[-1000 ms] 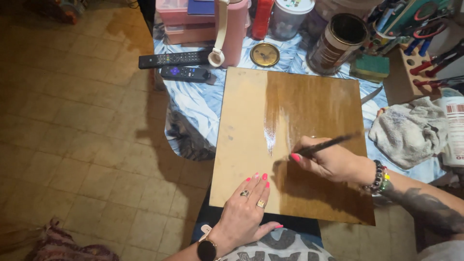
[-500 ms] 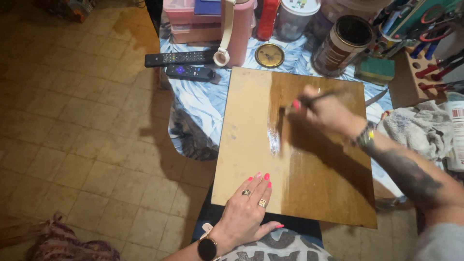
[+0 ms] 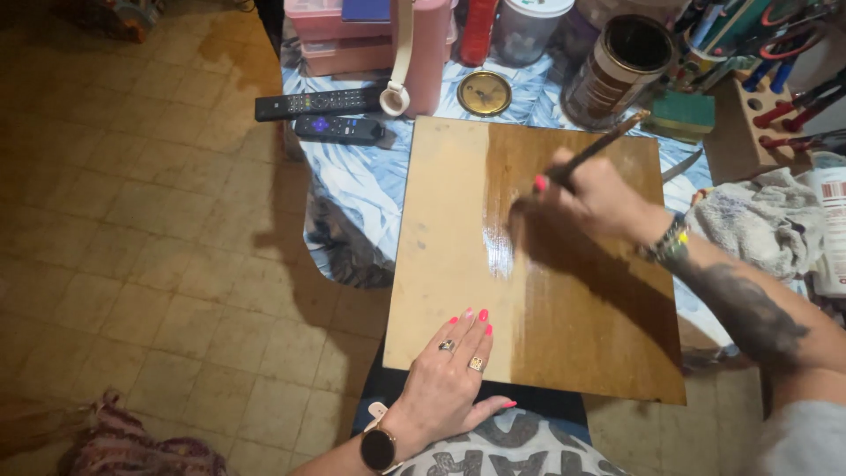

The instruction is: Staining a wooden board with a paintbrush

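Since a moment ago the right hand has barely shifted, fingers closed around the brush over the wooden board. The left hand stays flat, open, on its near edge. The open can behind holds dark stain.
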